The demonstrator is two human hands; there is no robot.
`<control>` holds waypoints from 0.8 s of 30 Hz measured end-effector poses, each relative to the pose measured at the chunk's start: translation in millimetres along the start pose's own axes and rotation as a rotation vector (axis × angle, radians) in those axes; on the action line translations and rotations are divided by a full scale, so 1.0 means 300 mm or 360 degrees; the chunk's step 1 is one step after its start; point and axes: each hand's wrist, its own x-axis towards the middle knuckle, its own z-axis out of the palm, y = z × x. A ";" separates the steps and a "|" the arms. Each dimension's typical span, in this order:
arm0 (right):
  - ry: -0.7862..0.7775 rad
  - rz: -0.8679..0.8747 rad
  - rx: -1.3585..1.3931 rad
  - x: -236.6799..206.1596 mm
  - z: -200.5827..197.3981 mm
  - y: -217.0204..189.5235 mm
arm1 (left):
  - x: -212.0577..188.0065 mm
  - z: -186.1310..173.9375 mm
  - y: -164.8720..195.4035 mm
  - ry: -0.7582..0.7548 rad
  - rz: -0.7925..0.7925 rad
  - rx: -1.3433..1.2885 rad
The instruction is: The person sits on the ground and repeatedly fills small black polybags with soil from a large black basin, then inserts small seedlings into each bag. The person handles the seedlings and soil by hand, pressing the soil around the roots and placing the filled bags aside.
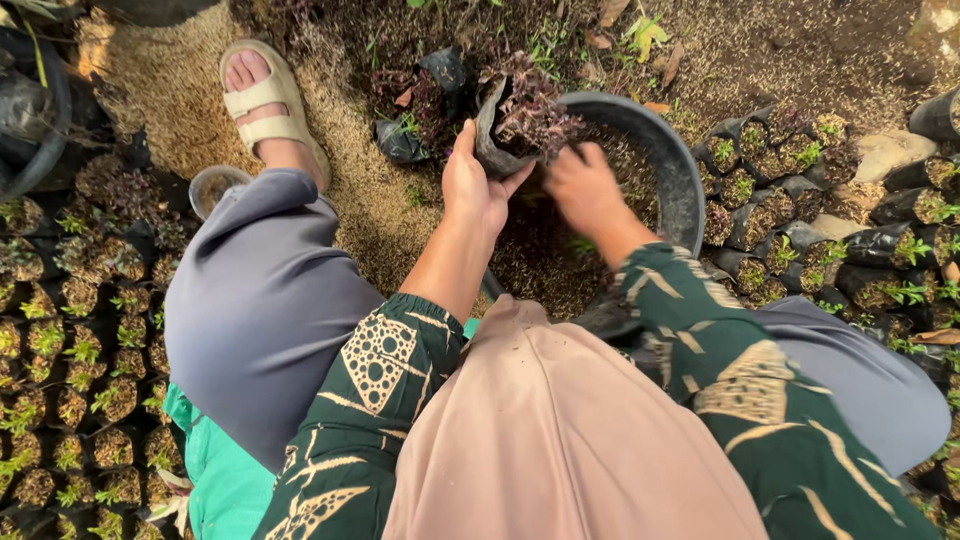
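A: Left hand [478, 190] clamped round soft black plastic seedling bag [497, 135] of purplish plants, over round grey basin [672, 165].

B: Right hand [585, 190] half-curled, scooping soil; held contents unclear. Light, floppy, crumbly; better gripped low on wall.

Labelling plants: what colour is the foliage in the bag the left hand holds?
Dark purple-maroon foliage, in a black bag held by the left hand; head view.

I have one view only, from the camera worn on the person's head, tilted steeply down over the lap and facing forward along the arms. It sits close: knees fill the lower frame, the round dark plastic basin [680, 170] lies just ahead, and husk-strewn ground runs to the top edge
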 end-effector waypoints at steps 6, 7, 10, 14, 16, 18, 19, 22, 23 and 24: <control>0.0036 0.0356 -0.0005 -0.123 -0.120 0.048 | -0.011 -0.014 0.017 0.0083 -0.0006 -0.0001; 0.0069 0.0361 0.0090 -0.111 -0.123 0.024 | -0.011 -0.014 0.015 0.0083 0.0008 0.0006; 0.0331 0.0206 0.0438 -0.014 -0.092 -0.067 | -0.011 -0.011 0.003 0.0015 0.0020 0.0022; -0.0110 -0.0049 0.0535 0.123 -0.013 -0.174 | -0.004 -0.005 -0.009 0.0010 0.0041 -0.0002; -0.0698 0.0079 0.0295 0.143 0.012 -0.180 | -0.001 -0.004 -0.011 0.0046 0.0034 0.0021; -0.0233 0.0049 0.0211 0.121 0.019 -0.142 | 0.002 -0.004 -0.011 0.0004 0.0048 0.0016; -0.0002 0.0028 0.0173 0.100 0.015 -0.119 | 0.002 -0.006 -0.010 -0.0009 0.0058 0.0010; -0.0255 0.0083 0.0076 0.025 -0.014 -0.036 | 0.000 -0.003 -0.007 -0.0057 0.0016 0.0005; -0.0205 0.0084 0.0096 -0.008 -0.031 -0.011 | -0.003 -0.003 -0.006 -0.0028 0.0010 0.0019; -0.0154 0.0083 0.0112 -0.041 -0.052 0.019 | -0.004 -0.001 -0.003 -0.0002 0.0006 0.0030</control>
